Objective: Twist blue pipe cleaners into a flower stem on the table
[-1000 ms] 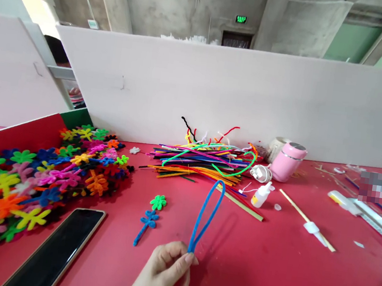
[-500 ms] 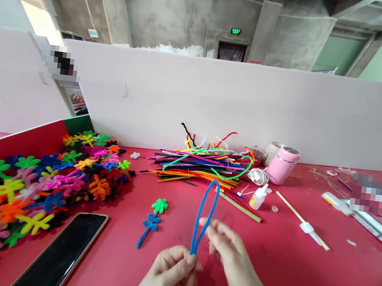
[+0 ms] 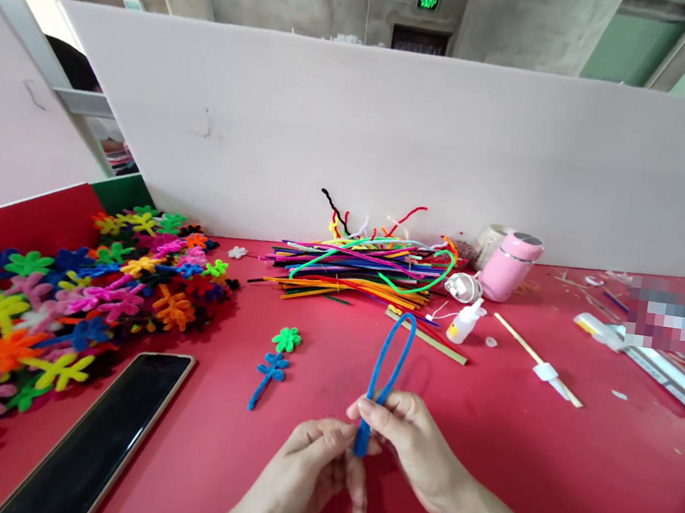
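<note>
A blue pipe cleaner is bent into a long upright loop over the red table. My left hand pinches its two ends together at the bottom. My right hand pinches the loop just above that, fingers closed around both strands. A blue pipe-cleaner flower with a stem and a green flower lie on the table to the left of my hands.
A heap of coloured pipe-cleaner flowers fills the left side. A black phone lies near the front left. Straight pipe cleaners are piled at the back by a white partition, with a glue bottle, pink cup and wooden stick.
My right hand came in from the right and closed on the loop above my left hand's pinch. The view tilted down a little.
</note>
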Demonstrator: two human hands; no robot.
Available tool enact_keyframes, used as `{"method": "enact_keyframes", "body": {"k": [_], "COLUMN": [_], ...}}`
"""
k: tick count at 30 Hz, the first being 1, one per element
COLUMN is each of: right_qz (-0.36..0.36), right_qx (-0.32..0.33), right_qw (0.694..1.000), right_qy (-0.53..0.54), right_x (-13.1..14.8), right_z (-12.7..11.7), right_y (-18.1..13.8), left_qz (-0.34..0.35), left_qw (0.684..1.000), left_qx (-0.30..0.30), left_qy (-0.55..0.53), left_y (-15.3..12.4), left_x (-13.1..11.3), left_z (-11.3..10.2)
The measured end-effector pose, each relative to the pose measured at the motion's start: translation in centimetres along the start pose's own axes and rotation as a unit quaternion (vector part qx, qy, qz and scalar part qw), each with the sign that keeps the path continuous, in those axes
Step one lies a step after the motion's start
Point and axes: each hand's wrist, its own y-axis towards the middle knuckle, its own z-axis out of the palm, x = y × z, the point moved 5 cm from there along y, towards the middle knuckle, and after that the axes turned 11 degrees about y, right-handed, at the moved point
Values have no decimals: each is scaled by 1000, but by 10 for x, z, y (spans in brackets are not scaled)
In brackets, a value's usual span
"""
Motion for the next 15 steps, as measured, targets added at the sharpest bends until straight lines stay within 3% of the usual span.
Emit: {"method": "enact_keyframes", "body": {"k": [15], "right_qz": [-53], "right_qx": [9], "right_qw": [995], "right_qy": [-82], "right_x": [4], "right_z": [1], "right_y": [-1], "left_qz": [2], "left_qw": [999], "left_qx": [9], "left_qy": [38], "left_y": [1], "left_x": [8], "left_z": [-3]}}
